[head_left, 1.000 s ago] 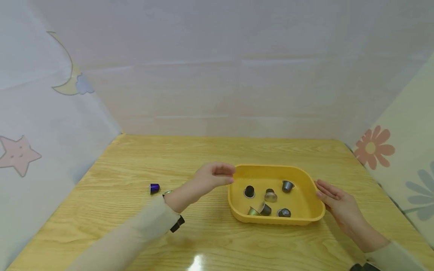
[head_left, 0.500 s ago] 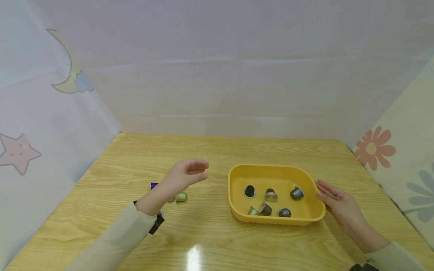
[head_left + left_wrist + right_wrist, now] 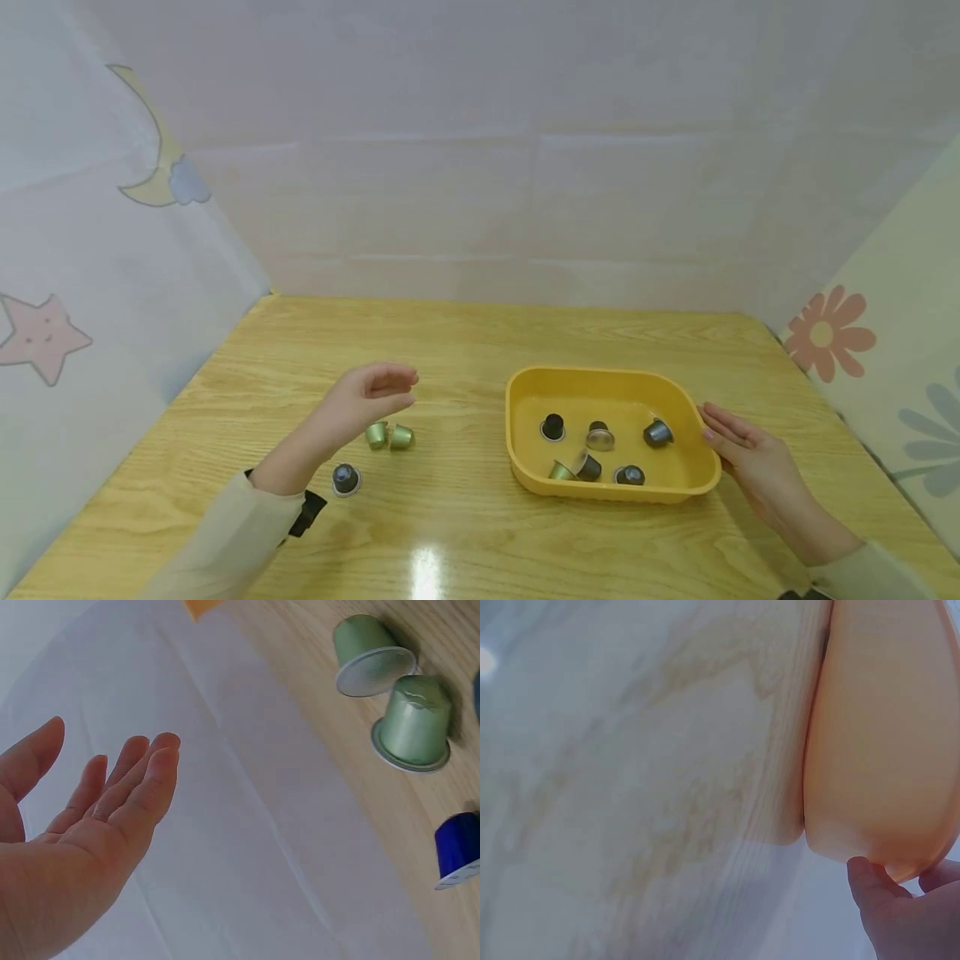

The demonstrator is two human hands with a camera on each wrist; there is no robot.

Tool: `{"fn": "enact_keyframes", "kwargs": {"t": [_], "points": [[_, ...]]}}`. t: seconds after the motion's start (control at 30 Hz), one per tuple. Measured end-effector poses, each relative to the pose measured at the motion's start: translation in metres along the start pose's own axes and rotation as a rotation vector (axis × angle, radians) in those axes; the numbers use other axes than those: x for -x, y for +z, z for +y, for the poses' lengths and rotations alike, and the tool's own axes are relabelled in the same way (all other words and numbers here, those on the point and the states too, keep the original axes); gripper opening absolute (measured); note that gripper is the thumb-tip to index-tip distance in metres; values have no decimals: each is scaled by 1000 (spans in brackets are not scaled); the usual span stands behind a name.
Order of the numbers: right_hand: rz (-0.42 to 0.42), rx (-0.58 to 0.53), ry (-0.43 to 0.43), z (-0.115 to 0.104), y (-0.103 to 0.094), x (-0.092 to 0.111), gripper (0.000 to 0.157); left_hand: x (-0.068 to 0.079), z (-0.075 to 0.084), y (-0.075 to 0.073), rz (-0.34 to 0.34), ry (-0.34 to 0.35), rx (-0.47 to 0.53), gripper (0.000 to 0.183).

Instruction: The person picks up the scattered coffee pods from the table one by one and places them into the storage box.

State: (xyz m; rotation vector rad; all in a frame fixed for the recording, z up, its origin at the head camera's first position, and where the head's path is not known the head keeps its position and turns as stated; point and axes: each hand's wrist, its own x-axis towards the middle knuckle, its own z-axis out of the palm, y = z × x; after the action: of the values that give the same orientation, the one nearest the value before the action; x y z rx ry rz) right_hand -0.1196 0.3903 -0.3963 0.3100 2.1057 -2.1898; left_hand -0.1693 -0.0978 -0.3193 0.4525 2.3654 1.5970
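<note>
My left hand [image 3: 363, 406] hovers over the left part of the table, fingers extended, with nothing in it. Beside it lie two light-green coffee capsules [image 3: 402, 437], almost touching each other. A dark grey capsule [image 3: 346, 478] stands by the left wrist. The blue-purple capsule [image 3: 457, 847] shows only in the left wrist view; the left arm covers it from the head. On the right, a yellow plastic tray [image 3: 600, 382] holds several capsules: black, grey and one green [image 3: 561, 471]. My right hand [image 3: 761, 467] touches the tray's right outer wall with straight fingers.
A wooden table [image 3: 465, 533] carries everything. A pale cloth backdrop [image 3: 525, 208] rises behind it and along both sides, printed with a star [image 3: 47, 340], a moon and flowers.
My left hand has moved left from the tray, bringing the green capsules and the dark capsule into sight. A grey capsule in the tray has shifted right and come to rest. My right hand stays put.
</note>
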Motion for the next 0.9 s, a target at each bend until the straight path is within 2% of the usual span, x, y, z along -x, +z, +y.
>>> {"fn": "enact_keyframes", "kwargs": {"t": [0.13,0.3,0.6,0.77,0.9], "points": [[-5,-18,-16,-1,1,1,26,9,-10,-4,14,-25,-4,44],[-15,-35,-25,-1,3,2,31,20,-19,-9,39,-58,-39,45],[-17,-41,-39,0,4,3,33,34,-29,-17,74,-77,-62,46],[-22,-43,-48,-1,4,3,34,38,-29,-19,71,-82,-53,48],[-18,-43,-52,0,4,3,34,41,-34,-20,40,-94,-61,49]]}}
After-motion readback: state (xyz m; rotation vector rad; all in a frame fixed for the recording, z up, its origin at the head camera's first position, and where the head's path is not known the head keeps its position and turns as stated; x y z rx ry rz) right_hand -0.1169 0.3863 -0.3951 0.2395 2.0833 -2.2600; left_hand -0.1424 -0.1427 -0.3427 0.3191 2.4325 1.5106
